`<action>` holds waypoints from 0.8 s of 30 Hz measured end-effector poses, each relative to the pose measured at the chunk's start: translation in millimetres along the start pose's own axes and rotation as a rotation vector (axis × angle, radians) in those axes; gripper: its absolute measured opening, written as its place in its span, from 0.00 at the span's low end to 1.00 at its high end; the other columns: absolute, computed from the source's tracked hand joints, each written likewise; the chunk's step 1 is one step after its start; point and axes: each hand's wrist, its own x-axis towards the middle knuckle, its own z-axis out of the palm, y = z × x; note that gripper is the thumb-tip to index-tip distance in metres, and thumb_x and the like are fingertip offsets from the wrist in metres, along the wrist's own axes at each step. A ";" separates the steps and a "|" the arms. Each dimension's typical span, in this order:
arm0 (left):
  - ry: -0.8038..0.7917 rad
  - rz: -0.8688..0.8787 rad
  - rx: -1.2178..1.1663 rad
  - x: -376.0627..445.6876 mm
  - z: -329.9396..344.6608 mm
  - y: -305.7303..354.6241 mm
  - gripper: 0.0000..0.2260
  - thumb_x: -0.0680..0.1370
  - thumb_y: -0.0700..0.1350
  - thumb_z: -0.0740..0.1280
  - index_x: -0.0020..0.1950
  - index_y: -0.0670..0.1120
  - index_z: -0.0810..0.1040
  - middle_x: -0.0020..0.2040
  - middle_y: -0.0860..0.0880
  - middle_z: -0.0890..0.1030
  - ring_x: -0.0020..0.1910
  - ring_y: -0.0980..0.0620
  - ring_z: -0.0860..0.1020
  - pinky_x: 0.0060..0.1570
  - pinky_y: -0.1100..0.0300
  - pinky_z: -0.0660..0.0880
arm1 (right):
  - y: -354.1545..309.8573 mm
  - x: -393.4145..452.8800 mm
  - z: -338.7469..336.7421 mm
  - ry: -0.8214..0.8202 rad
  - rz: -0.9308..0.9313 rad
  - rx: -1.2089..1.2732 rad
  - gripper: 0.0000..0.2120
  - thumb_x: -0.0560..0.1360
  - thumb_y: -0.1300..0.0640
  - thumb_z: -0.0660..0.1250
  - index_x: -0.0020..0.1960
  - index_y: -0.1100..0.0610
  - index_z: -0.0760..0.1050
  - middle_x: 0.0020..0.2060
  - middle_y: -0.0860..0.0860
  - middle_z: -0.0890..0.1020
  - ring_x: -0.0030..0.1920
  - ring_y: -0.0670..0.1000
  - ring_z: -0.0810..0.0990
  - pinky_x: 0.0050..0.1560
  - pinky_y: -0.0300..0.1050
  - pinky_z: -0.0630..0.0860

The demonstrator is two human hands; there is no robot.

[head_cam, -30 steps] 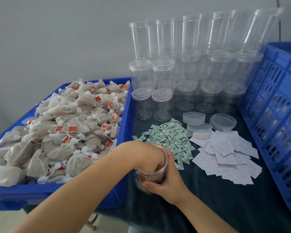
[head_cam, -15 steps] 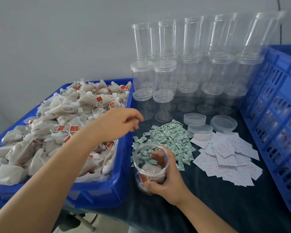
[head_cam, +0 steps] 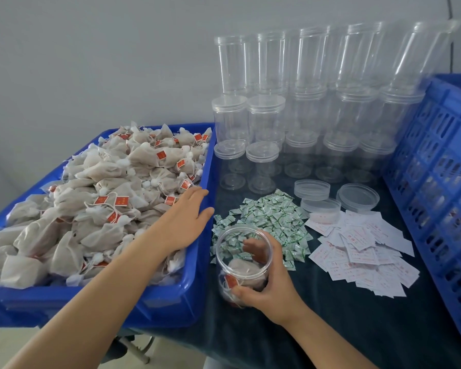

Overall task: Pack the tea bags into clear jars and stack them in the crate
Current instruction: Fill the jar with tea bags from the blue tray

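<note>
I hold the open jar (head_cam: 244,258) upright on the bench (head_cam: 330,328) with my right hand (head_cam: 270,286): thumb curled against its near wall low down, the other fingers wrapped round the far side. The jar sits just right of the blue bin (head_cam: 197,294) and holds a few tea bags (head_cam: 112,209) at the bottom; it is far from full.

My left hand (head_cam: 185,222) lies flat over the right edge of the heap in the bin, fingers straight and slightly spread, gripping nothing. Bags lie directly under and just left of those fingers.

Handling notes, as I judge them:
- Each bag is a soft, light mesh pouch with a string and red tag. It should deform freely, so I would pinch the bunched neck or gather a loose handful.
- Strings may tangle and drag extra bags along.
- The jar is thin, rigid, smooth plastic, light enough to tip; the low wrap grip should steady it.

Loose lids (head_cam: 358,197) lie beyond the green sachets (head_cam: 266,219), and the blue crate (head_cam: 437,182) stands at the far right
</note>
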 end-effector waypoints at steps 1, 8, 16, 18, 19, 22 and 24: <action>0.011 -0.033 -0.052 0.1 0.0 -0.4 0.21 0.83 0.48 0.56 0.75 0.42 0.60 0.72 0.46 0.65 0.67 0.49 0.66 0.61 0.62 0.61 | -0.3 -0.1 -0.3 -0.003 0.001 0.003 0.45 0.62 0.53 0.80 0.67 0.26 0.59 0.61 0.36 0.73 0.67 0.42 0.72 0.60 0.30 0.71; -0.040 -0.123 -0.154 1.2 -2.4 -4.2 0.17 0.84 0.43 0.50 0.73 0.47 0.64 0.65 0.47 0.74 0.54 0.51 0.71 0.51 0.61 0.63 | -3.9 -1.8 -0.3 -0.023 0.002 0.020 0.44 0.61 0.52 0.79 0.66 0.25 0.60 0.61 0.35 0.73 0.66 0.40 0.72 0.59 0.30 0.71; -0.268 -0.237 -0.203 -4.6 -10.9 -15.2 0.13 0.79 0.38 0.60 0.61 0.50 0.73 0.56 0.50 0.79 0.52 0.52 0.78 0.59 0.51 0.73 | -5.6 -1.6 -0.8 -0.032 0.004 0.034 0.45 0.61 0.52 0.79 0.66 0.25 0.60 0.65 0.46 0.72 0.67 0.41 0.72 0.60 0.31 0.71; -0.335 -0.239 -0.143 -6.5 -13.3 -16.3 0.13 0.79 0.39 0.60 0.61 0.52 0.72 0.57 0.51 0.79 0.54 0.52 0.77 0.60 0.50 0.73 | -5.1 -1.2 -0.6 -0.031 0.005 0.032 0.45 0.61 0.52 0.79 0.66 0.25 0.59 0.65 0.46 0.72 0.67 0.41 0.72 0.59 0.31 0.71; -0.350 -0.225 -0.097 -5.9 -13.6 -16.6 0.14 0.79 0.40 0.60 0.62 0.53 0.72 0.57 0.52 0.78 0.54 0.53 0.77 0.59 0.53 0.72 | -4.8 -1.3 -0.7 -0.032 0.007 0.034 0.45 0.61 0.52 0.79 0.66 0.25 0.59 0.65 0.46 0.72 0.67 0.41 0.72 0.59 0.31 0.71; -0.324 -0.180 0.017 -2.1 -11.7 -14.7 0.16 0.80 0.39 0.58 0.66 0.51 0.71 0.56 0.53 0.76 0.51 0.54 0.74 0.52 0.59 0.68 | -4.4 -1.2 -0.6 -0.033 0.005 0.027 0.45 0.61 0.52 0.79 0.67 0.25 0.59 0.66 0.46 0.71 0.67 0.41 0.72 0.60 0.31 0.71; -0.273 -0.182 0.053 -0.8 -9.5 -13.7 0.16 0.80 0.38 0.57 0.65 0.49 0.73 0.56 0.50 0.78 0.48 0.53 0.73 0.50 0.59 0.67 | -4.3 -0.8 -0.7 -0.030 0.002 0.028 0.44 0.62 0.52 0.79 0.67 0.26 0.59 0.66 0.46 0.71 0.68 0.41 0.71 0.60 0.31 0.71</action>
